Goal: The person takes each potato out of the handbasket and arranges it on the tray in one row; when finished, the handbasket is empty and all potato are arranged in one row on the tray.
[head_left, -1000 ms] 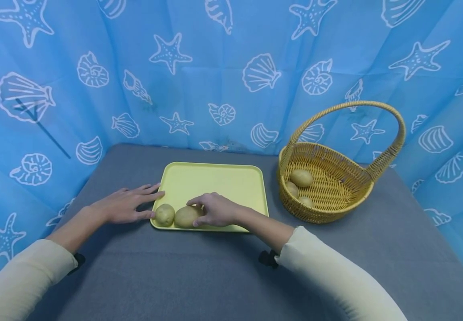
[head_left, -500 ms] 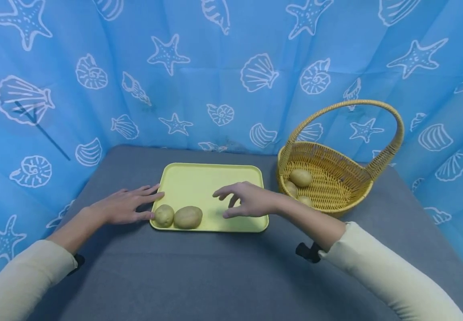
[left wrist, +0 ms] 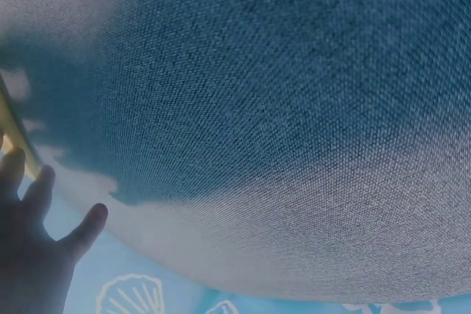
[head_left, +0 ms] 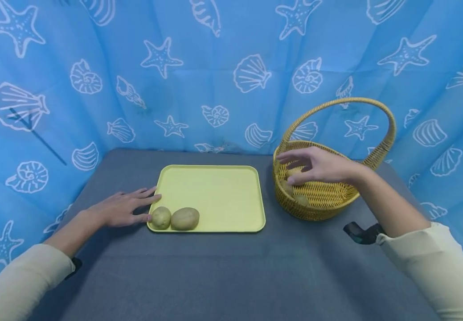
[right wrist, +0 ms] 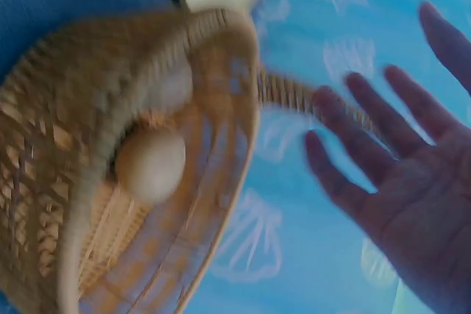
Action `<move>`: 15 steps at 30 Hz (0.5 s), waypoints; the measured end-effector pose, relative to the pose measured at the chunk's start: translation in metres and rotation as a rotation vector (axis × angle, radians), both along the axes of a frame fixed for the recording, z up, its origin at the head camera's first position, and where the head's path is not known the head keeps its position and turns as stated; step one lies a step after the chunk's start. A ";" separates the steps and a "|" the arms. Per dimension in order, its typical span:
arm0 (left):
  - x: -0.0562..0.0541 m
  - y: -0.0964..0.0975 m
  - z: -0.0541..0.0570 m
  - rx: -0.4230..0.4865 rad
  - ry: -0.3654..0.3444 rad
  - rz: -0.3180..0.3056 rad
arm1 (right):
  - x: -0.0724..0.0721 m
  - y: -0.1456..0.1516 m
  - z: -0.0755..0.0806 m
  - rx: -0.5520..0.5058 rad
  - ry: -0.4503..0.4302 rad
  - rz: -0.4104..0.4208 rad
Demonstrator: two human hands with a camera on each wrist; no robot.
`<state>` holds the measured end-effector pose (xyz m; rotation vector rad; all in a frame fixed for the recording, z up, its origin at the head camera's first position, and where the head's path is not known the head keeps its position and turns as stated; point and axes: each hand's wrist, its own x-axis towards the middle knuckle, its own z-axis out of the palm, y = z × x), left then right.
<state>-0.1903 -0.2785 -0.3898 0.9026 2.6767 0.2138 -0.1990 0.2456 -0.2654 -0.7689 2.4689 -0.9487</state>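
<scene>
My left hand (head_left: 119, 208) rests at the left edge of a yellow tray (head_left: 215, 189), its fingers spread over the rim. Beside its thumb, a round potato (head_left: 161, 218) lies in the tray's near left corner. A longer potato (head_left: 185, 219) lies right against it or very close. Over a wicker basket (head_left: 313, 214), under its arched handle, my right hand (head_left: 323, 165) hovers with fingers extended and nothing held. Below it are potatoes in the basket's left side, one (head_left: 301, 199) partly shaded. The right wrist view shows that hand (right wrist: 412, 159) apart from a basket potato (right wrist: 151, 167).
A grey cloth (head_left: 215, 272) covers the table. Behind it hangs a blue curtain (head_left: 223, 80) with white shells and starfish. The basket handle (head_left: 347, 101) arches high over the basket, right of the tray.
My right hand has let go of the longer potato, which stays on the tray, and has moved right to above the basket. The left hand has stayed at the tray's edge.
</scene>
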 end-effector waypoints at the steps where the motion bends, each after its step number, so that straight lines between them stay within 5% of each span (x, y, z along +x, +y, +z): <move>1: 0.000 0.000 0.000 0.002 -0.001 0.001 | -0.002 0.009 0.001 0.011 -0.019 -0.024; 10: 0.001 -0.003 -0.002 -0.005 -0.005 0.004 | -0.027 0.061 -0.022 0.051 -0.146 -0.160; 15: 0.000 -0.003 -0.002 -0.002 0.004 0.007 | -0.042 0.073 -0.036 0.023 -0.307 -0.234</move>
